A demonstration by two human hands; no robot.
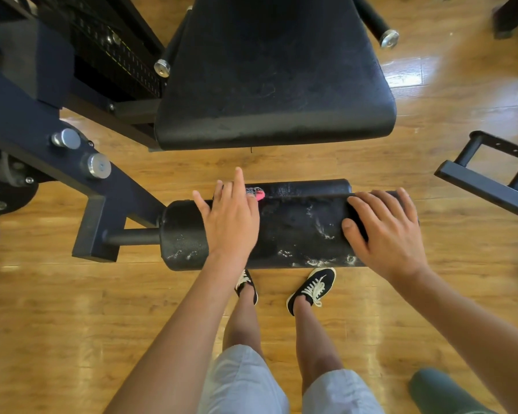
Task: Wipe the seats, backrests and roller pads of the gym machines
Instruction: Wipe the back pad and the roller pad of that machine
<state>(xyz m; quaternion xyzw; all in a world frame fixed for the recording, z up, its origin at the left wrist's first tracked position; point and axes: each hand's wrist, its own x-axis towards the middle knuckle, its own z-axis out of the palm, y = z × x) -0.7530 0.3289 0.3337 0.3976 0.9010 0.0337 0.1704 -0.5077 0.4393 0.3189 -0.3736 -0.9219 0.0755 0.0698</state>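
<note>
A black roller pad (293,231) lies crosswise in front of me, streaked with white foam or wear marks. My left hand (231,216) lies on its left part over a small pink and grey cloth (255,192), of which only a tip shows past the fingers; the index finger sticks up straight. My right hand (386,231) grips the pad's right end, fingers curled over the top and thumb at the front. Beyond the pad is the machine's black seat (275,85), scuffed and dull.
The machine's dark blue frame arm (72,162) and weight stack (117,55) stand at the left. Two black handles with metal caps (388,38) flank the seat. A black footplate frame (491,174) sits at the right. My feet (311,288) stand on the wooden floor.
</note>
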